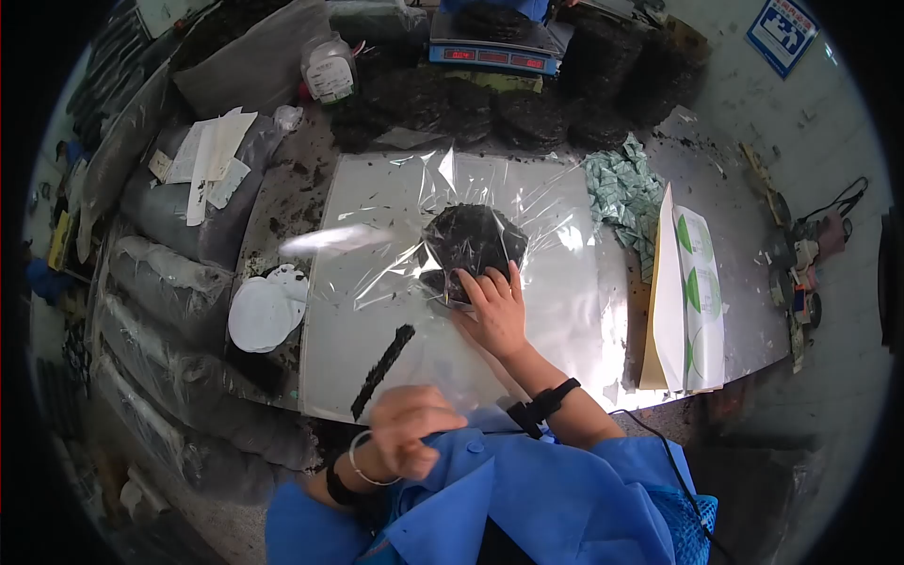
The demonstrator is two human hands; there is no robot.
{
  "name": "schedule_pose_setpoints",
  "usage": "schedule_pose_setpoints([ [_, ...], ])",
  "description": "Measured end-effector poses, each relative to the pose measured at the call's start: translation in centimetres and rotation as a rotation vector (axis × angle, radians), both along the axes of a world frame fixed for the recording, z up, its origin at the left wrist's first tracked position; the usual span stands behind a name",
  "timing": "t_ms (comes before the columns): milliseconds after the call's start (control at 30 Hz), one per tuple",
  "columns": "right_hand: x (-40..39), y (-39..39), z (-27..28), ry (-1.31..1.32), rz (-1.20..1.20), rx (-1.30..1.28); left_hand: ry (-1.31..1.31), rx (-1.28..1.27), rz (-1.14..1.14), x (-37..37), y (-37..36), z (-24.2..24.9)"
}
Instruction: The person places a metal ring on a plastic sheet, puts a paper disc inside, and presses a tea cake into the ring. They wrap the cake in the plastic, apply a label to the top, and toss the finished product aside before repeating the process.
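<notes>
A dark round bundle (471,240) lies under clear plastic film (556,188) near the middle of the pale work surface (565,348). My right hand (497,306) rests on the bundle's lower right edge, fingers spread over the film. Close to my body, above the front edge of the table, my left hand (414,428) is raised, slightly blurred, with its fingers curled; what they hold, if anything, cannot be made out. A narrow dark strip (381,373) lies on the surface just beyond my left hand.
White round discs (259,315) lie at the left. Filled plastic bags (179,292) line the left side. A blue scale (494,55), a clear jar (330,73) and dark round stacks (527,118) stand at the back. Green crumpled packets (626,193) and upright printed sheets (697,301) are at the right.
</notes>
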State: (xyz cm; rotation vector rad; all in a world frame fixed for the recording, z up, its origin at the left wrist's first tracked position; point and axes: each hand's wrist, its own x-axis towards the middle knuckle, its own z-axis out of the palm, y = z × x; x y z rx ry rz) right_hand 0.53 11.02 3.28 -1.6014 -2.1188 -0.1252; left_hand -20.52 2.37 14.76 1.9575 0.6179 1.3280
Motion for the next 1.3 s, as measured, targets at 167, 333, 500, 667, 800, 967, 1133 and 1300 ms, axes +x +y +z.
schedule_pose_setpoints([
  [167,0.7,0.9,-0.2,-0.042,0.036,-0.166,0.458,0.120,0.498,3.3,6.4,-10.2],
  [333,3.0,-0.5,2.7,0.258,0.148,-0.191,1.365,-0.186,-0.049,8.0,14.5,-5.8],
  [500,5.1,2.9,1.7,1.107,-0.544,0.121,0.846,0.331,0.307,8.9,15.1,-9.5],
  [667,4.5,8.0,5.4,1.318,0.153,-0.411,1.042,-0.345,0.100,12.0,19.1,-11.4],
  [800,1.9,4.1,3.4,0.674,0.246,-0.089,0.192,-0.406,0.237,12.4,14.6,-24.3],
  [967,1.0,4.6,1.6,0.259,0.085,-0.166,0.591,-0.081,0.026,3.7,11.2,-5.5],
  [1133,1.2,4.3,3.3,0.170,0.122,-0.481,-0.045,-0.428,0.474,6.3,18.2,-6.1],
  [1300,3.0,3.0,1.7,0.605,0.196,-0.144,0.393,0.230,0.004,4.9,17.9,-8.8],
])
